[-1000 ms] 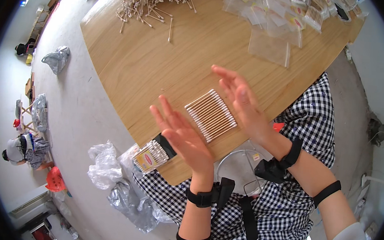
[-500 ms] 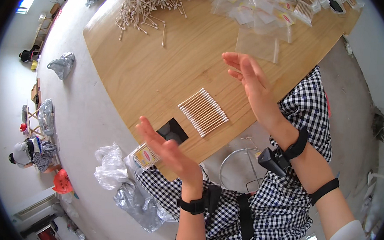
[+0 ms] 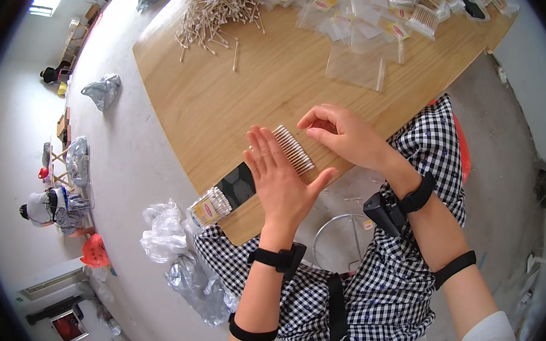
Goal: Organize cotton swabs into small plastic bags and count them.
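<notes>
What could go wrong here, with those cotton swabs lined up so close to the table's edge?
The row of cotton swabs lies near the table edge, so a push from the left hand or right hand might roll some off. The filled packet overhangs the same edge and might slip to the floor.

Both hands come down from mid-air to the row of cotton swabs (image 3: 292, 149) on the wooden table (image 3: 227, 96). The left hand (image 3: 282, 181), open and raised a moment ago, now lies flat over the row's near end. The right hand (image 3: 343, 134) drops from above to the far end, fingers curled (palm no longer showing).
</notes>
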`<state>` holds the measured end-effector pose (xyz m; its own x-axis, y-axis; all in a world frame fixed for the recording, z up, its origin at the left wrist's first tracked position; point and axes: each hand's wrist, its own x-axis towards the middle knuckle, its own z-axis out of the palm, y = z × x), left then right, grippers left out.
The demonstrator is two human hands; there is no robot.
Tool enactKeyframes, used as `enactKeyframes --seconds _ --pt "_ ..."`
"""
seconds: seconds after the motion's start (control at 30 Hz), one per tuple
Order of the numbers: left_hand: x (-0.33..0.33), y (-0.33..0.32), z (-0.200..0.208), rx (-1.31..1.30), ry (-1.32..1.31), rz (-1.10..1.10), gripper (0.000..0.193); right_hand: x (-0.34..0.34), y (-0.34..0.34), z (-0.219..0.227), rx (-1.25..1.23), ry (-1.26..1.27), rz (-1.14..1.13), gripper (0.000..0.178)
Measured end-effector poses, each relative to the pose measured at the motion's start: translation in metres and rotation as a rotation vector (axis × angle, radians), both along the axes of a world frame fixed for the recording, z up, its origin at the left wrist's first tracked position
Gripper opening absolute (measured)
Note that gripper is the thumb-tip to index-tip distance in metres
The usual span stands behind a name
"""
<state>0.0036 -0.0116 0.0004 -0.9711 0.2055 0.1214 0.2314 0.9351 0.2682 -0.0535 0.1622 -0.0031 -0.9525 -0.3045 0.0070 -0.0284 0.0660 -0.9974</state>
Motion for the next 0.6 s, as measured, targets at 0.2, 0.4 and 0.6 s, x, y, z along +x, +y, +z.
enactKeyframes --seconds 0.2,0.4,0.6 --pt "0.032 -0.024 0.004 -0.025 0.018 0.098 0.139 0.006 0.004 0.014 0.18 0.104 0.094 0.013" --pt "0.024 -0.018 0.004 0.002 -0.027 0.064 0.133 0.018 -0.013 0.004 0.396 0.38 0.213 0.007" --pt "0.004 -0.01 -0.012 -0.058 -0.036 -0.019 0.128 0.018 -0.015 -0.001 0.527 0.485 0.203 0.006"
